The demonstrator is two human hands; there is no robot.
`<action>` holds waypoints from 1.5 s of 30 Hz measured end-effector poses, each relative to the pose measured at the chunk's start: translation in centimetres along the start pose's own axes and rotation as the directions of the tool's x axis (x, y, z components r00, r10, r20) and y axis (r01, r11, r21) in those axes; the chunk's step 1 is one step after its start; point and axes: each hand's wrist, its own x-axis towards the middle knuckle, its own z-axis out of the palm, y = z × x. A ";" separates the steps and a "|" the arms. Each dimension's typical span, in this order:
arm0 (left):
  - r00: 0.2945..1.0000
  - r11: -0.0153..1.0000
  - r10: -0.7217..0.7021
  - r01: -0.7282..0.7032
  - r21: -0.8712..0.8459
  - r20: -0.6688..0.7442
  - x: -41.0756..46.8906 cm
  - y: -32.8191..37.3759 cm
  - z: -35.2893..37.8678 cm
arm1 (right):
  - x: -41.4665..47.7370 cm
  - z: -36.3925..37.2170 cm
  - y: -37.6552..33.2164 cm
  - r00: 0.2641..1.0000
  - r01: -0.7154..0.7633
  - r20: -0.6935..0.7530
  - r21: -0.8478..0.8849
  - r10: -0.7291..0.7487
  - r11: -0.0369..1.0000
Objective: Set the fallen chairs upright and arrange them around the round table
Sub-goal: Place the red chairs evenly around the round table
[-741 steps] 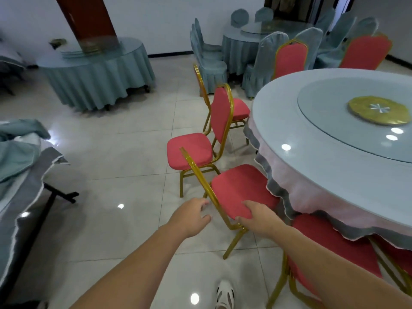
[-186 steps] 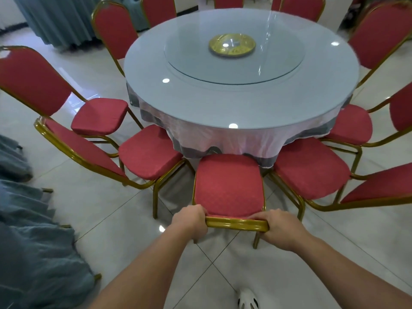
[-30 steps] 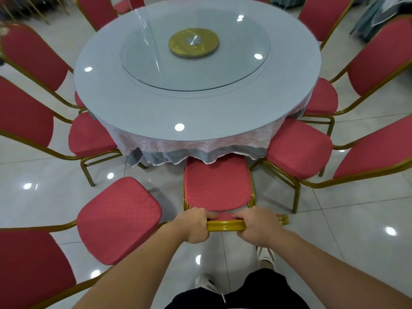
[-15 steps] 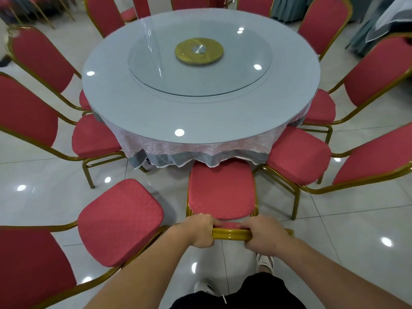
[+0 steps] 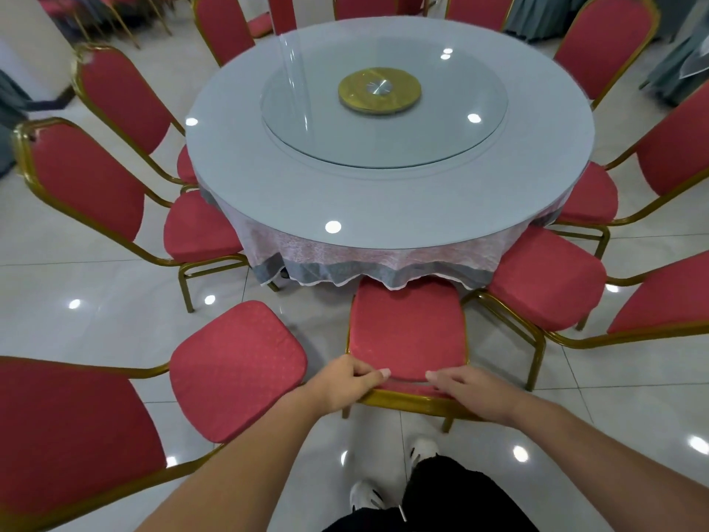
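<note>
At the table [image 5: 383, 209] edge, left hand [image 5: 345, 382] and right hand [image 5: 475, 393] rest loosely curled on the chair [image 5: 406, 328] back; next, probably straighten its neighbour.

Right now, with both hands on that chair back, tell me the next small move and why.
Probably let go and shift to the red-cushioned, gold-framed chair on the left. The chair in front stands upright with its seat front tucked under the round table's cloth edge, and the left hand and right hand rest loosely on its back, while the left chair sits farther out from the table.
</note>
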 end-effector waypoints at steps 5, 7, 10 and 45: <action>0.984 0.995 -0.086 0.091 0.026 -0.157 0.2 -0.7 -2.1 | 3.2 -1.5 -1.8 0.999 0.008 -0.033 -0.053 -0.010 0.999; 0.969 0.989 -0.133 0.144 0.037 -0.207 -0.3 -0.9 -3.5 | 5.4 -1.6 -2.0 1.000 0.008 -0.026 -0.078 -0.010 0.997; 0.947 0.975 -0.188 0.211 0.063 -0.259 -1.8 -1.3 -5.7 | 8.6 -1.6 -4.1 0.998 0.047 0.037 -0.148 -0.042 0.988; 0.832 0.827 -0.064 0.353 0.437 -0.552 -31.4 -34.2 -31.5 | 18.3 36.6 -41.0 0.949 0.305 0.189 -0.362 -0.251 0.881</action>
